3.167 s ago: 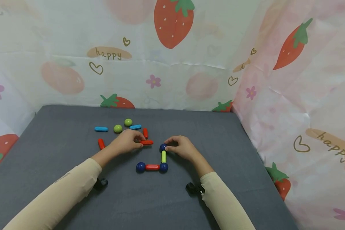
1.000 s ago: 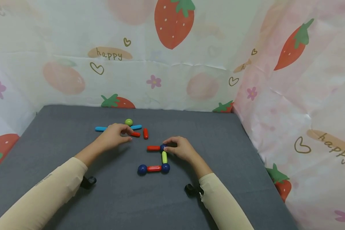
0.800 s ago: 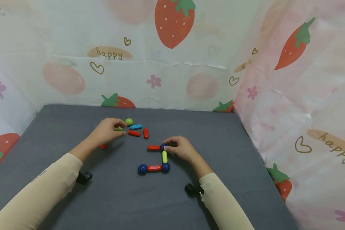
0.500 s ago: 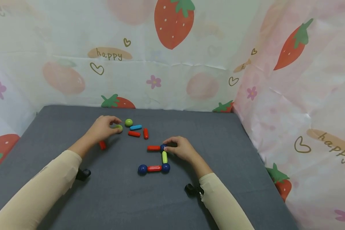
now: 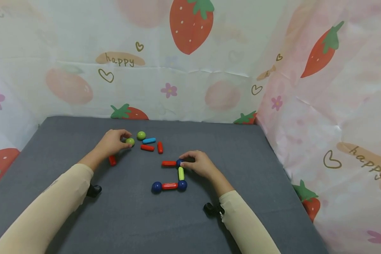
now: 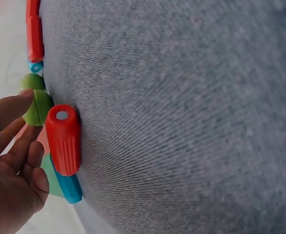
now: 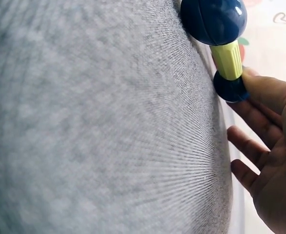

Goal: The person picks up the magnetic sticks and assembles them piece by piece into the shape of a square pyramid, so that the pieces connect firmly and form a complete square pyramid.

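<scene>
My left hand (image 5: 112, 142) is at the back left of the table, its thumb and fingers pinching a green ball (image 5: 130, 141). In the left wrist view the thumb lies on that green ball (image 6: 39, 108), and a red rod (image 6: 64, 141) with a metal dot in its end lies close by. With thumb and fingertips my right hand (image 5: 199, 163) holds a dark blue ball (image 5: 179, 163). From this ball a red rod (image 5: 169, 163) points left and a yellow-green rod (image 5: 181, 173) runs to a second blue ball (image 5: 182, 185).
Another red rod (image 5: 169, 186) links the second ball to a third blue ball (image 5: 157, 187). Behind lie a second green ball (image 5: 141, 135), a blue rod (image 5: 149, 140) and two loose red rods, one lying crosswise (image 5: 147, 148) and one lengthwise (image 5: 160, 147). Patterned cloth (image 5: 190, 88) borders the grey table.
The red rod that my left hand held now sits against the right hand's blue ball. My left hand has moved left and back, and grips the green ball. The right hand stays put.
</scene>
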The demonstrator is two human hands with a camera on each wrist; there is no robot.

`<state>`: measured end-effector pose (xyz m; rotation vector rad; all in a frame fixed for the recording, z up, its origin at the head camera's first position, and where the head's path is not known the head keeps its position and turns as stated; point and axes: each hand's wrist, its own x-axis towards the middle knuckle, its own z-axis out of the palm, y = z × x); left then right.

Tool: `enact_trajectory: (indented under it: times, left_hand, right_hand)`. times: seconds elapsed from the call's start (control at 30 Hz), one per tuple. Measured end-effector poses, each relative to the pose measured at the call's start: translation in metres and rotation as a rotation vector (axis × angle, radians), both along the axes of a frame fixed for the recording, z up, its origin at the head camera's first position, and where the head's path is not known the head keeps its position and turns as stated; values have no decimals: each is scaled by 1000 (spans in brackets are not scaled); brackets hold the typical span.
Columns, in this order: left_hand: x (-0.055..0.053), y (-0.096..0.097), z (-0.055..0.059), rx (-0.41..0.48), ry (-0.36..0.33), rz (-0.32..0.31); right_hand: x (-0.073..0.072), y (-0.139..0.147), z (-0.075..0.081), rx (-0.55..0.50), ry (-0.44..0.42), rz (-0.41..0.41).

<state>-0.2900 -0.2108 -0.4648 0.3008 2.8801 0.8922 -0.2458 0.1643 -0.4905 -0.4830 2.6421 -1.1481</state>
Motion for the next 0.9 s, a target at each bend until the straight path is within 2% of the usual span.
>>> enact_trajectory:
  times: [0.43,0.67,0.9]
  left_hand:
    - [-8,3,-5,-34,-18,15]
    - [-11,0,-12,-45,-1,20]
    - [-8,0,-11,-47,12,19]
  right_hand:
    - [-1,0,-1,-2,-6,-11]
    - [0,0,-1,-1,-5,-16]
    - [0,1,-2,-3,1,-9]
